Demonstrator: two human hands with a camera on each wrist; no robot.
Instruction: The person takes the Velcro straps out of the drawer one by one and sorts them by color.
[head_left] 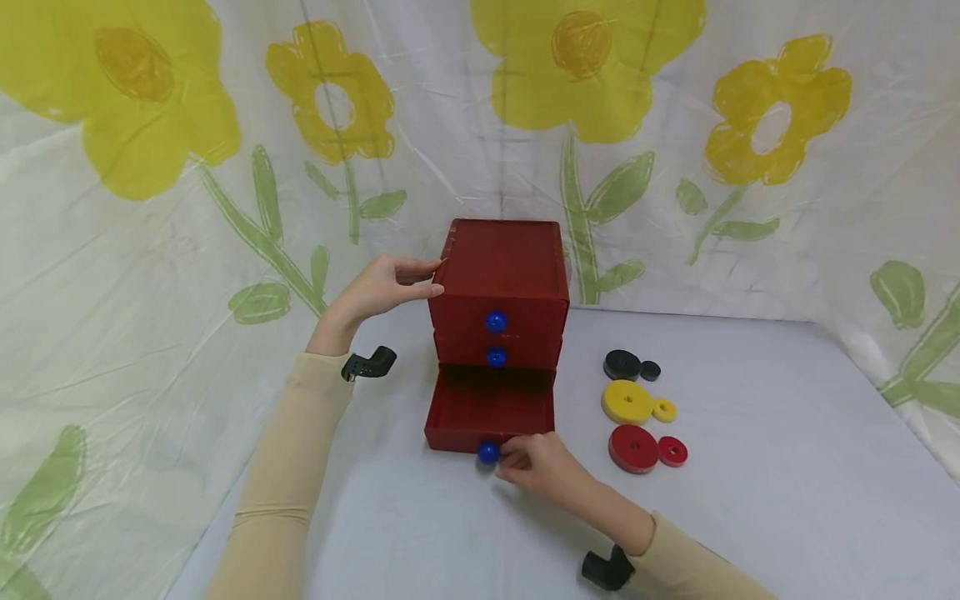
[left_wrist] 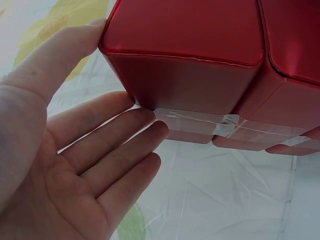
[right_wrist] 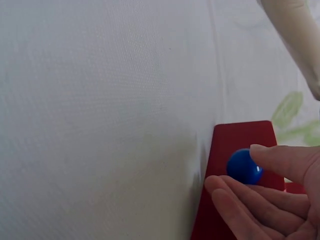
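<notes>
A red cabinet of small drawers (head_left: 501,258) stands on the table with its lowest drawer (head_left: 491,404) pulled out, and nothing shows inside that drawer. With fairly straight fingers, my left hand (head_left: 378,287) touches the cabinet's upper left side. In the left wrist view, the thumb of that hand (left_wrist: 85,165) meets one edge of the red casing (left_wrist: 185,30) and the fingertips reach another. My right hand (head_left: 547,471) pinches the blue round knob (head_left: 488,452) of the lowest drawer. In the right wrist view, the thumb lies against one side of the knob (right_wrist: 244,166), the fingers against another.
To the cabinet's right lie pairs of discs, one large and one small each: black (head_left: 622,365), yellow (head_left: 627,402) and red (head_left: 633,448). Two upper drawers, each with a blue knob (head_left: 496,322), are closed. A flowered sheet (head_left: 450,125) hangs behind.
</notes>
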